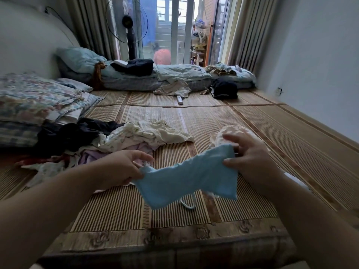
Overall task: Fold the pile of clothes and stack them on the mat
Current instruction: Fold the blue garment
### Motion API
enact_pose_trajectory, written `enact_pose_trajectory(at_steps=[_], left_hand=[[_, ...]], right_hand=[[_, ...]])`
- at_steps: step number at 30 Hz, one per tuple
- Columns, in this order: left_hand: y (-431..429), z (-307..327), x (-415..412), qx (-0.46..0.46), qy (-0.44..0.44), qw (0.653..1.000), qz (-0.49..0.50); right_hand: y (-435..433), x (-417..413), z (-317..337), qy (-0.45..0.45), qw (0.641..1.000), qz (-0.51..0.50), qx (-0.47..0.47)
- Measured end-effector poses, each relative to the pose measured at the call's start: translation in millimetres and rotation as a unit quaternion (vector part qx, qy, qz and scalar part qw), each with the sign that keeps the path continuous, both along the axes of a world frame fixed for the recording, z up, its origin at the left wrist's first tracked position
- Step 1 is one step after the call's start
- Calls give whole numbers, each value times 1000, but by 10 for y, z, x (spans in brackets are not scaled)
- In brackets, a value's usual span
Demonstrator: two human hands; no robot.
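Stretching between the two hands in the lower middle of the frame, a light blue cloth hangs slack just above the mat. The left hand pinches the cloth's left end, fingers curled over the edge. The right hand grips the right end, with the thumb across the front of the fabric and the other fingers spread behind its top edge. The lower edge of the cloth sags toward the bottom of the frame, and a thin white loop lies on the mat under it.

The pile sits unfolded at centre left, just beyond the left hand: a cream printed piece on top, lilac fabric under it, dark garments toward the left edge. A pale spotted item lies on the mat right behind the right hand, partly hidden by it; whether it is folded cannot be told.

At the left edge is a stack of patterned pillows. Farther up the frame a remote lies on the mat, with rumpled bedding and a dark bag beyond it. A standing fan is at the top, in front of the glass door.
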State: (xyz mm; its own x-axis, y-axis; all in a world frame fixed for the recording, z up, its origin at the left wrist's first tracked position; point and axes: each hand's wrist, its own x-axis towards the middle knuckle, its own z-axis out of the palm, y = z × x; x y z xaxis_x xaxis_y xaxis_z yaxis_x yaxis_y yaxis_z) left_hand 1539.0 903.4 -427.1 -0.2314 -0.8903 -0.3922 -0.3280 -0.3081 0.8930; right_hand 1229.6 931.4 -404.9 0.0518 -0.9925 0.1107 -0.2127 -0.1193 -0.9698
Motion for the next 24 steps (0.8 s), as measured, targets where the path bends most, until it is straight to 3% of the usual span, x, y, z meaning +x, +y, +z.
enact_pose_trajectory(at_steps=[2, 4, 9, 13, 16, 18, 21, 23, 24], left_hand=[[19, 16, -53, -74, -136, 988, -9], [8, 26, -66, -152, -215, 965, 3], [21, 88, -52, -276, -228, 932, 66], [53, 133, -81, -374, -227, 888, 140], [72, 167, -106, -437, -245, 847, 178], [96, 191, -126, -457, -222, 841, 186], [117, 178, -112, -413, -127, 888, 156], [118, 183, -111, -336, 17, 933, 129], [123, 190, -132, -288, 81, 946, 126]], right_hand=[[-11, -20, 3, 134, 990, -17, -34], [-23, -44, -9, 201, 978, -30, -47], [-30, -138, -4, 320, 940, -86, -87], [-17, -205, 52, 354, 923, -110, -105], [0, -237, 96, 287, 946, -121, -91], [45, -229, 136, 157, 978, -113, -73], [101, -229, 181, -73, 996, -60, -4], [82, -225, 169, -101, 993, -62, 19], [52, -202, 145, -71, 994, -78, 16]])
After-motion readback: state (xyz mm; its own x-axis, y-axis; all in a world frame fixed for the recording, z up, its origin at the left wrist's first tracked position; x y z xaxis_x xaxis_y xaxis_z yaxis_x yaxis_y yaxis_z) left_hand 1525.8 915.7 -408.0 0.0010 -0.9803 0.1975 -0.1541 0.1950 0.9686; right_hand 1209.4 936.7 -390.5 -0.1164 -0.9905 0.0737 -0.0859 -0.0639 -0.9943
